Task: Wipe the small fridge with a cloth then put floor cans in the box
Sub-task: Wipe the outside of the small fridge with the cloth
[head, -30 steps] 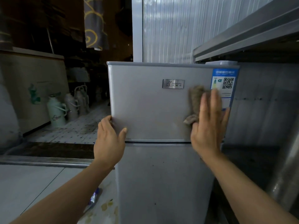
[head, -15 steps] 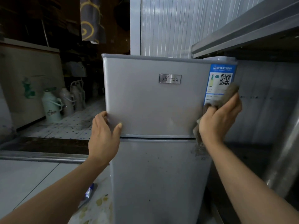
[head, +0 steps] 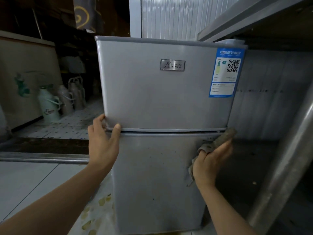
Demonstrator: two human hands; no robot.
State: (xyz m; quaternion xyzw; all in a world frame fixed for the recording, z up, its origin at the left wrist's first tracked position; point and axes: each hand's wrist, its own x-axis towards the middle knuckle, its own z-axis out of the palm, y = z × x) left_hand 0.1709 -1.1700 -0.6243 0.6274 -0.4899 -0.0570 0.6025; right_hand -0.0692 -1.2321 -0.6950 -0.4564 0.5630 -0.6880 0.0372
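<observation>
The fridge [head: 162, 102] stands upright in the middle of the view, its grey upper door above a lower door, a thin seam between them. A brown cloth [head: 218, 141] lies against the fridge's right edge just under that seam, at the top right corner of the lower door. The right hand [head: 210, 160] holds the cloth, fingers curled round it, one fingertip wrapped in the fabric; a loose end hangs below the wrist. The left hand [head: 103, 141] grips the lower left corner of the upper door, thumb on the front by the seam, fingers round the left edge.

A blue label [head: 225, 72] sits at the upper door's top right, and a metal badge [head: 172, 65] near its top centre.

Right of the fridge a dark gap opens under a steel shelf [head: 254, 19], with a slanted steel post [head: 288, 158] close by. Left of the fridge, pale floor [head: 25, 184] lies open; beyond a dark threshold stand flasks [head: 49, 106] well apart from the fridge. No cans or box can be made out.
</observation>
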